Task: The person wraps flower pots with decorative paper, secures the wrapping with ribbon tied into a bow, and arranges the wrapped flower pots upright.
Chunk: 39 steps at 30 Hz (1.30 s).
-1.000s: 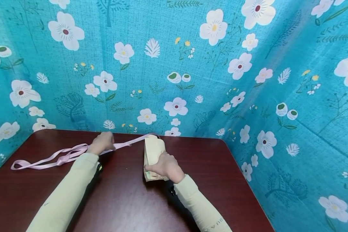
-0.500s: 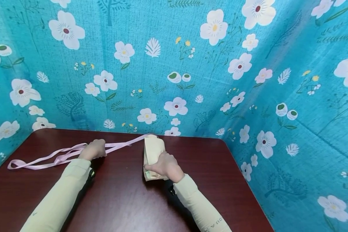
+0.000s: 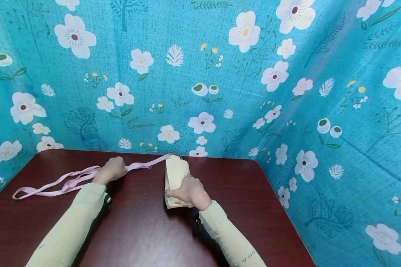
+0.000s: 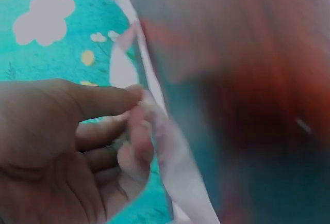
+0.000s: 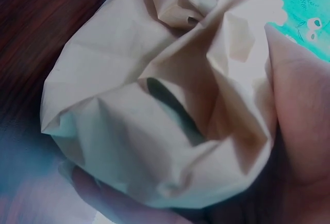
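Observation:
My left hand (image 3: 113, 168) is over the left side of the table, pinching a pink satin ribbon (image 3: 138, 165) between thumb and fingertips. In the left wrist view, the ribbon (image 4: 178, 164) drops as a twisted band below the pinch. From there, one length runs right to the far end of a cream paper-wrapped package (image 3: 177, 172). My right hand (image 3: 189, 191) grips this package near its close end, thumb across the top. Close up in the right wrist view, the package (image 5: 118, 131) shows crumpled, gathered paper folds with a dark green gap; its contents are hidden.
Loose loops of the ribbon (image 3: 50, 187) trail across the left of the dark red-brown table (image 3: 147, 230). A blue floral cloth (image 3: 173, 74) hangs behind the table and along its right side.
My left hand shifted left along the ribbon, then slightly back right and up. The two strands right of it now lie together as one band. The right hand and package stay put.

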Motion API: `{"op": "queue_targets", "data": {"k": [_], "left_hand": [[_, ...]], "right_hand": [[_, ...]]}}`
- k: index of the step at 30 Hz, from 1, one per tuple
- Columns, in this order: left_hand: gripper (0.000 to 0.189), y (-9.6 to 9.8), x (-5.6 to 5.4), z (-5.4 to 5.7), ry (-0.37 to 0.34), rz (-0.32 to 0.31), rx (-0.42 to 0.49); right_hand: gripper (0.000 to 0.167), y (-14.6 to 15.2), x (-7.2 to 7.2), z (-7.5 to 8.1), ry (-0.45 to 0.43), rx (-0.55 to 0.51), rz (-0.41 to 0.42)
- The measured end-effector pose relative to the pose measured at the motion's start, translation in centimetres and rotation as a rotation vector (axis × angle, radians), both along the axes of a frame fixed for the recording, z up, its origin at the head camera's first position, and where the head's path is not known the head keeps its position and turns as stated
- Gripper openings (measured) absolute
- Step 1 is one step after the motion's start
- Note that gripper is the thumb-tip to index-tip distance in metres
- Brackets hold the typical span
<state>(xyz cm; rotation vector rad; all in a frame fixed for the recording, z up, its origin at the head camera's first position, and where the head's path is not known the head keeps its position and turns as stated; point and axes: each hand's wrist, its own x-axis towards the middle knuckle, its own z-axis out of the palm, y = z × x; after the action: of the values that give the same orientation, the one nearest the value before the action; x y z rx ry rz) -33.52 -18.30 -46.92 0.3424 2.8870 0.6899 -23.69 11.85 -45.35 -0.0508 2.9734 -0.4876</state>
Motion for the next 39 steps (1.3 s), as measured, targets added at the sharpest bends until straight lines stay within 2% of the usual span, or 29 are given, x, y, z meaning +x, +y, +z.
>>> {"op": "queue_targets", "data": {"k": [4,7,11,13,15,18,20,22,24,27,31,33,34,36,39], "left_hand": [[0.046,2.4,-1.3,0.5,0.166,-0.039,0.142],[0.046,5.1,-2.1,1.1,0.231,-0.033,0.214],[0.029,8.8,-2.8,1.8,0.309,-0.026,0.313],[0.023,10.4,-3.1,2.1,0.339,-0.044,0.364],[0.026,11.6,-3.3,2.2,0.329,-0.076,0.403],[0.035,12.5,-3.3,2.1,0.255,-0.118,0.402],[0.041,12.5,-2.9,1.7,0.195,-0.121,0.385],[0.042,12.3,-2.5,1.3,0.193,-0.126,0.366],[0.04,12.1,-1.9,0.9,0.22,-0.13,0.374],[0.032,11.8,-0.7,0.8,0.309,-0.171,0.415],[0.028,11.9,2.3,1.1,0.464,-0.289,0.506],[0.035,12.1,4.2,1.2,0.505,-0.376,0.487],[0.038,12.2,5.0,1.2,0.502,-0.423,0.468],[0.042,12.3,6.4,1.0,0.436,-0.51,0.425],[0.042,12.4,7.7,0.8,0.342,-0.578,0.386]], "right_hand": [[0.068,-0.1,0.1,-0.1,0.011,0.009,0.002],[0.068,-0.3,0.1,-0.2,0.014,0.007,0.005],[0.069,-0.5,0.1,-0.2,0.012,0.023,0.011],[0.069,-0.6,0.1,-0.2,0.02,0.026,0.015],[0.068,-0.8,0.0,-0.1,0.03,0.03,0.02],[0.068,-0.9,0.0,0.1,0.043,0.018,0.027],[0.068,-0.9,0.0,0.1,0.039,0.017,0.031],[0.068,-0.9,0.1,0.2,0.028,0.013,0.029],[0.068,-0.8,0.1,0.2,0.014,0.021,0.026],[0.071,-0.7,0.1,0.2,0.01,0.03,0.022],[0.071,-0.4,-0.1,0.1,0.024,0.043,0.038],[0.071,-0.3,-0.1,0.0,0.044,0.048,0.05],[0.07,-0.2,-0.1,0.0,0.047,0.048,0.056],[0.07,-0.2,0.1,0.0,0.044,0.036,0.078],[0.072,-0.2,0.5,0.1,0.025,0.032,0.102]]}}
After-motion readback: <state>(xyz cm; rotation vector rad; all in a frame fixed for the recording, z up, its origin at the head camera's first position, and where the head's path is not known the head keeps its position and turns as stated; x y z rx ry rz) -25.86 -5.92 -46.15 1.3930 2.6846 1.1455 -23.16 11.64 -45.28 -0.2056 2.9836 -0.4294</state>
